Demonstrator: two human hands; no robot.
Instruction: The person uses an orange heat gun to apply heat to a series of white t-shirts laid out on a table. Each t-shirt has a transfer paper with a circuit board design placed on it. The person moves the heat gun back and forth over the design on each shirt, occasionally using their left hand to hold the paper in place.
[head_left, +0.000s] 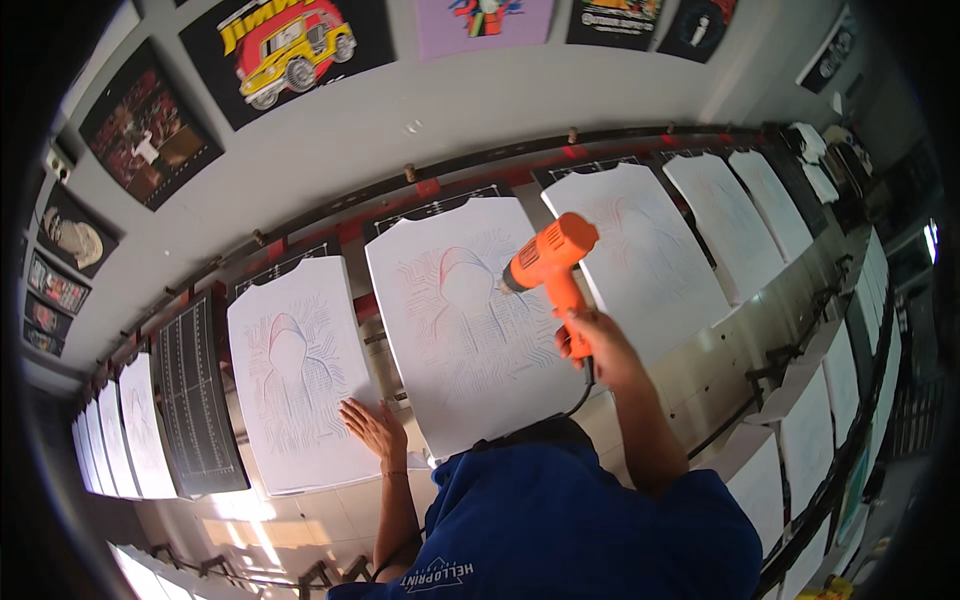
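Grips heat gun [562,258] in right hand [600,345], with fingers closed round it; aims nozzle [514,276] at print [468,285] on middle shirt [480,390], frame centre. Rests left hand [378,432], with fingers slightly spread and holding nothing, at lower right edge of left shirt [300,400]. Probably heat-drying; seems to call for an even sweep. Has narrow gaps either side of middle shirt; must mind cord [585,393], lower centre.
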